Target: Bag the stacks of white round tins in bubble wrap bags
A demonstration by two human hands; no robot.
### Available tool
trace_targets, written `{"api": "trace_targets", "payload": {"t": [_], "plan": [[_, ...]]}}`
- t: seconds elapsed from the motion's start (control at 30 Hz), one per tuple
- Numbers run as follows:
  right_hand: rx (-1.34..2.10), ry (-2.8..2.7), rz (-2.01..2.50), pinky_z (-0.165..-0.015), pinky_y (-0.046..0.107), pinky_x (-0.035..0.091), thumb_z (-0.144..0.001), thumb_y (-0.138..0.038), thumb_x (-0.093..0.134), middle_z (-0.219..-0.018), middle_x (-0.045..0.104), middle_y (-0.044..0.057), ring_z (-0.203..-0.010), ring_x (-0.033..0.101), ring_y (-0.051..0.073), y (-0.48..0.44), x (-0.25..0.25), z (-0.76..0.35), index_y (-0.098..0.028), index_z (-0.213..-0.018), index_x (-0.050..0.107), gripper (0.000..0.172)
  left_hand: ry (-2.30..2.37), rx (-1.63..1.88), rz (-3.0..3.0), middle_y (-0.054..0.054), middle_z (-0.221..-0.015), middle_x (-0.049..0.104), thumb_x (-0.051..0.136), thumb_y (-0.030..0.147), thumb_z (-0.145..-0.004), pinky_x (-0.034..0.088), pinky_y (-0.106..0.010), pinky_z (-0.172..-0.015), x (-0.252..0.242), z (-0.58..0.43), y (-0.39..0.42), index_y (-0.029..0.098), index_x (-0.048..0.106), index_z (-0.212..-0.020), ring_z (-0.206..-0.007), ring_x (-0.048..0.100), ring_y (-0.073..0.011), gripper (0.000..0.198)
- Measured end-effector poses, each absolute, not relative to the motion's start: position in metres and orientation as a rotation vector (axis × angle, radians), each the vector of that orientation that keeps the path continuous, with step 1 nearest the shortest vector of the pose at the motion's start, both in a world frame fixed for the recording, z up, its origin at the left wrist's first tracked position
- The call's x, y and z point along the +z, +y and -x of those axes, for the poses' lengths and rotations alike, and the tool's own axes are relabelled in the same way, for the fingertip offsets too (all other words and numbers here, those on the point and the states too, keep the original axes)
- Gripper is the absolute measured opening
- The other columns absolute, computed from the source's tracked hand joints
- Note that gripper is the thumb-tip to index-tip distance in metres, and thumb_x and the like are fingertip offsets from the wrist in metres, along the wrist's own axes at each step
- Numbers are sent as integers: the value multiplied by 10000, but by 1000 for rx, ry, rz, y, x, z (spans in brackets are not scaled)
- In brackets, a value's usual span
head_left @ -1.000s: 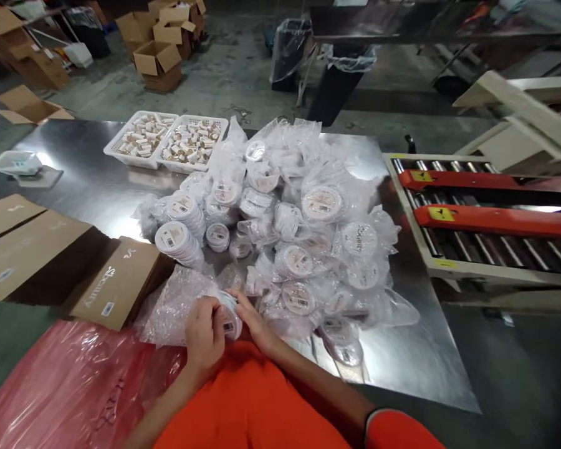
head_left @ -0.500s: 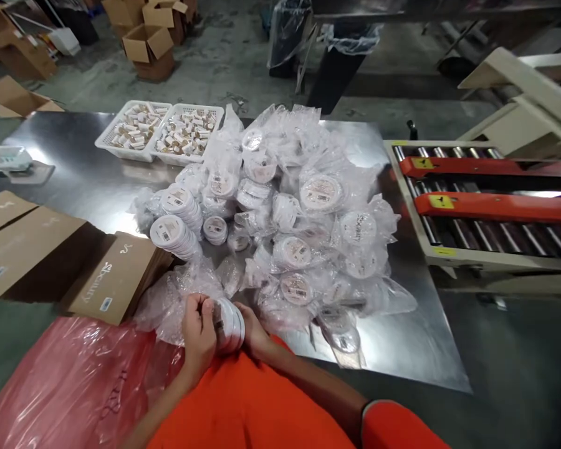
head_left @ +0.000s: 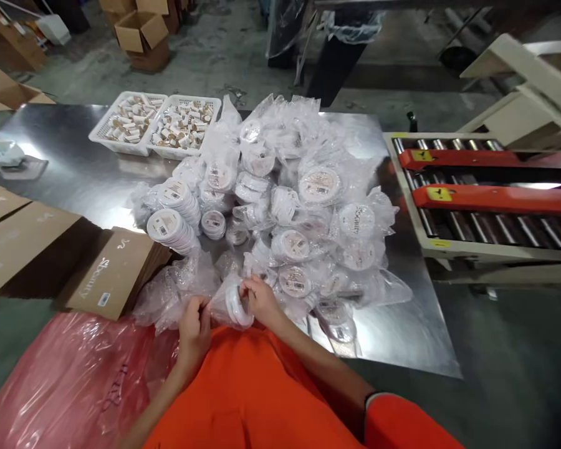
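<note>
The left hand (head_left: 194, 330) pinches clear plastic film (head_left: 219, 305) beside a stack of round white containers (head_left: 238, 305), which the right hand (head_left: 262, 301) cups narrowly over the near edge of a steel table (head_left: 397, 330). The stack looks light, stiff and slippery, so is best held around its sides.

Glossy steel table (head_left: 70, 134), clear plastic bags (head_left: 290, 134)

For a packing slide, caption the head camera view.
Hands grip a plastic-wrapped stack of round white containers over a steel table.

Disc stack (head_left: 236, 307) now in clear plastic (head_left: 222, 305)
</note>
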State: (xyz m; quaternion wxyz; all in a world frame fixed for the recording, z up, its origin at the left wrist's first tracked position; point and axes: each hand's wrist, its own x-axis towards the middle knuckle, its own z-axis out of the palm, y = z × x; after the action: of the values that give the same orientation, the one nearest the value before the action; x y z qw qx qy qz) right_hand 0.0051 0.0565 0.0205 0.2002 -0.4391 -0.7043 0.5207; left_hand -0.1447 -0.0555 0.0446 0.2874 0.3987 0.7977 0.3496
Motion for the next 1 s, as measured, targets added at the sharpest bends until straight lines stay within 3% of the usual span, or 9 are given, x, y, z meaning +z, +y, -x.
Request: {"api": "trace_targets", "payload": {"t": [0.1, 0.23, 0.37, 0.47, 0.6, 0.73, 0.87, 1.0], "plan": [[1562, -1982, 1223, -789, 313, 439, -806, -107, 367, -810, 579, 34, -798, 560, 171, 55, 29, -6, -181, -726, 601, 259, 2079, 952, -1041, 28, -571, 516, 425, 442, -872, 409, -259, -525, 49, 144, -56, 212, 470, -729, -517, 506, -141, 274], [1297, -2222, 1257, -773, 320, 435, -815, -170, 523, -928, 532, 57, -832, 531, 187, 44, 29, -3, -169, -866, 617, 107, 2084, 967, -1107, 17, -581, 529, 435, 433, -873, 417, -256, -534, 55, 144, -58, 203, 504, -747, -534, 513, -140, 271], [1053, -2350, 1257, -759, 315, 424, -780, -26, 484, -907, 542, 67, -851, 510, 200, 45, 23, 0, -176, -838, 626, 214, 2126, 985, -1134, 25, -572, 516, 448, 448, -873, 416, -245, -513, 62, 149, -58, 205, 507, -758, -518, 505, -135, 275], [1127, -2269, 1137, -774, 289, 435, -775, 18, 442, -885, 561, 53, -854, 533, 179, 49, 32, -2, -177, -831, 629, 275, 2127, 1025, -1101, 37, -554, 495, 452, 478, -874, 423, -234, -488, 63, 154, -55, 209, 500, -762, -491, 488, -129, 296], [1268, -2259, 824, -807, 265, 455, -835, -123, 508, -1041, 555, 65, -917, 547, 168, 38, 52, 0, -192, -1054, 597, 247, 1989, 1040, -1162, 6, -608, 565, 483, 525, -849, 467, -243, -491, 68, 150, -41, 200, 532, -748, -520, 538, -141, 345], [1111, -2300, 900, -718, 284, 452, -841, -255, 541, -927, 568, 55, -817, 524, 180, 43, 55, 9, -200, -881, 591, 84, 1804, 969, -1372, -24, -695, 650, 493, 468, -861, 523, -256, -557, 82, 142, -23, 210, 609, -771, -608, 621, -162, 296], [900, -2037, 979, -672, 286, 428, -909, -306, 430, -749, 523, 29, -727, 501, 162, 102, 74, 2, -203, -691, 484, 247, 1951, 1111, -1435, -78, -969, 709, 543, 466, -833, 563, -308, -737, 86, 155, -21, 219, 668, -950, -886, 674, -218, 301], [559, -1729, 1140, -631, 282, 429, -920, -342, 424, -702, 497, 4, -665, 498, 154, 196, 125, -32, -219, -757, 477, 211, 2070, 1179, -1201, -55, -833, 709, 527, 608, -799, 553, -281, -647, 69, 167, -35, 219, 680, -837, -743, 664, -202, 419]]}}
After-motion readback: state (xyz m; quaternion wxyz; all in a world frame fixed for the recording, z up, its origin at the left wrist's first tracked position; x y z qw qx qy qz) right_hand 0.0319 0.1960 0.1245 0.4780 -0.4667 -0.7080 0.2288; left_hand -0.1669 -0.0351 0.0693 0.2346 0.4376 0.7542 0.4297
